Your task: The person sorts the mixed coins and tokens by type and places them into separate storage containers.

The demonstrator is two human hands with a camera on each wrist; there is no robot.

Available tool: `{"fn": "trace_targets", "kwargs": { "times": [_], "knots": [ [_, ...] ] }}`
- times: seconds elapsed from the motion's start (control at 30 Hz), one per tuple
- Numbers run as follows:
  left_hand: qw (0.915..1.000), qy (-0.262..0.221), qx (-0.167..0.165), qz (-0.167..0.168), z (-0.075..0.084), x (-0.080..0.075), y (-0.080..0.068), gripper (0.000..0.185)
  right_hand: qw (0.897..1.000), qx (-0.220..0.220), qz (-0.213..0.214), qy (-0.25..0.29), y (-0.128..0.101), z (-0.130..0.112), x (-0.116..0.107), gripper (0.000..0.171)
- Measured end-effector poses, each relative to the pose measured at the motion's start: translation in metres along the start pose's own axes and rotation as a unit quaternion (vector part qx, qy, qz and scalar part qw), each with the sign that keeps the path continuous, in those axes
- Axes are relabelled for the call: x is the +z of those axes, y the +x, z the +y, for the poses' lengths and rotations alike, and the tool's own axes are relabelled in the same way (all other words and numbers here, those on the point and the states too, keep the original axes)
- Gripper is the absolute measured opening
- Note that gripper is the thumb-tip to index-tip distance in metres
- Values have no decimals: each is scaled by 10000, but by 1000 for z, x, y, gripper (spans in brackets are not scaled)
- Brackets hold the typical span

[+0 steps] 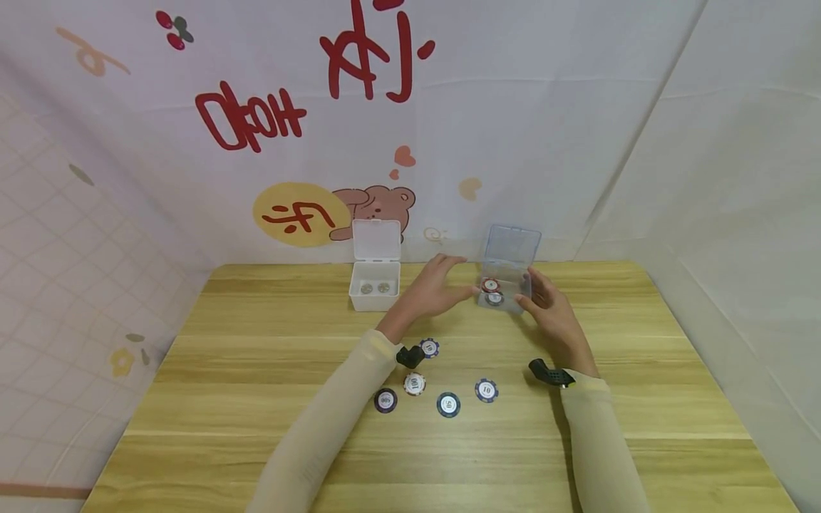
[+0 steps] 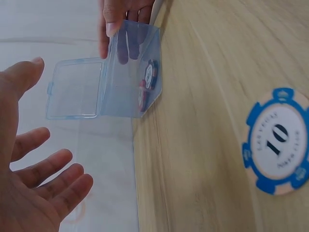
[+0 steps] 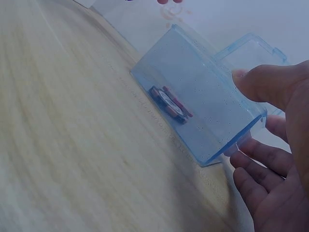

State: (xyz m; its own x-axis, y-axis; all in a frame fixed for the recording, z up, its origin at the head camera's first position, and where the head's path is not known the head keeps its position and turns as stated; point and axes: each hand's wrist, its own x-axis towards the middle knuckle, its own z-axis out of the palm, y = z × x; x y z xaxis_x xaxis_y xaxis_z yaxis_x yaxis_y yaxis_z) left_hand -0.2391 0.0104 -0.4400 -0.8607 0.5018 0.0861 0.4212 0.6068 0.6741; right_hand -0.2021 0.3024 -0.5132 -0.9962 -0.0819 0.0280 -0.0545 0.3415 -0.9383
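A clear blue box (image 1: 508, 281) stands at the back of the wooden table (image 1: 256, 399) with its lid up and a few poker chips (image 1: 491, 288) inside. My right hand (image 1: 544, 305) holds the box at its right end, thumb (image 3: 263, 82) on the wall and fingers (image 3: 256, 169) round the end. My left hand (image 1: 442, 285) hovers open just left of the box, palm (image 2: 34, 193) turned toward it, touching nothing. The left wrist view shows the blue box (image 2: 128, 79) and the right hand (image 2: 120, 14) behind it.
A white box (image 1: 375, 285) with its lid up and two chips inside stands left of the hands. Several chips lie nearer me, among them a blue 10 chip (image 1: 486, 390) and a white 100 chip (image 1: 414, 384). A printed cloth backs the table.
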Motion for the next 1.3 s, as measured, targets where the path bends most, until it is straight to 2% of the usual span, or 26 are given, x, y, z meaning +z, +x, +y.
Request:
{"fn": "trace_targets", "kwargs": {
  "times": [0.23, 0.47, 0.67, 1.0, 1.3],
  "knots": [
    [9999, 152, -42, -30, -5, -2, -13, 75, 9999, 33, 2, -115, 0, 2, -1, 81],
    [10000, 56, 12, -22, -9, -4, -25, 78, 9998, -2, 4, -211, 2, 4, -1, 81],
    [9999, 55, -21, -155, -10, -5, -37, 78, 9998, -7, 22, -212, 2, 3, -1, 79],
    [9998, 24, -37, -214, -14, -2, -54, 76, 9998, 53, -138, -121, -11, -29, 1, 76],
    [9993, -167, -193, -285, -21, -1, -72, 75, 9999, -29, -102, -106, -10, -26, 1, 78]
  ]
}}
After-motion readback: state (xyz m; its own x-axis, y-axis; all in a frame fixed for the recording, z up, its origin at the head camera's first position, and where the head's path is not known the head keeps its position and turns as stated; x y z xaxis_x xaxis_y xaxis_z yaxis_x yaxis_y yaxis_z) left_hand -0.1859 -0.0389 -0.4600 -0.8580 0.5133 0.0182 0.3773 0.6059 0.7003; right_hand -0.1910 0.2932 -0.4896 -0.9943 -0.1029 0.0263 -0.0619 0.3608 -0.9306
